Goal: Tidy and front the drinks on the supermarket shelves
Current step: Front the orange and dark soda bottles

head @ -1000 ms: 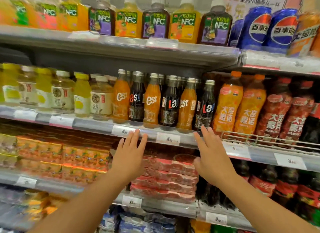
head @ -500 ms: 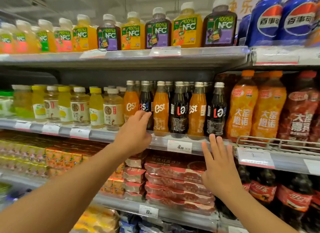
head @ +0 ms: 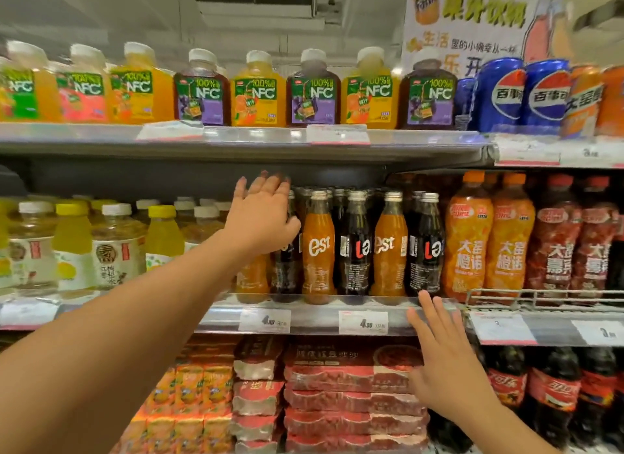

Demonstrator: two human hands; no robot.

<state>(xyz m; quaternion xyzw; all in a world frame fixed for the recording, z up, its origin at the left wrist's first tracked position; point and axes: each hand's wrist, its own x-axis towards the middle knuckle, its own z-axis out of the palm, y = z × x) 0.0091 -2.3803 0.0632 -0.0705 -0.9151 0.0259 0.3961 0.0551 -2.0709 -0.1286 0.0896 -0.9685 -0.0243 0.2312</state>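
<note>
A row of slim est bottles stands on the middle shelf [head: 314, 310], orange ones [head: 318, 247] alternating with dark cola ones [head: 355, 247]. My left hand [head: 261, 214] is raised against the two leftmost bottles of that row. Its fingers spread above their caps and its thumb touches the dark bottle [head: 285, 268] there, whose top it hides. My right hand [head: 439, 349] is lower, flat and open, with its fingertips at the shelf's front rail below the rightmost dark bottle [head: 426, 251]. It holds nothing.
Yellow and pale tea bottles [head: 114, 247] fill the shelf's left, tall orange soda bottles [head: 469, 244] and red ones [head: 553, 247] its right behind a wire rail [head: 540, 296]. NFC juices [head: 256, 92] and Pepsi cans [head: 499, 95] stand above. Wrapped packs [head: 351, 396] lie below.
My left hand has risen from the shelf rail up to the tops of the leftmost est bottles. My right hand stays near the rail. The view has tilted upward.
</note>
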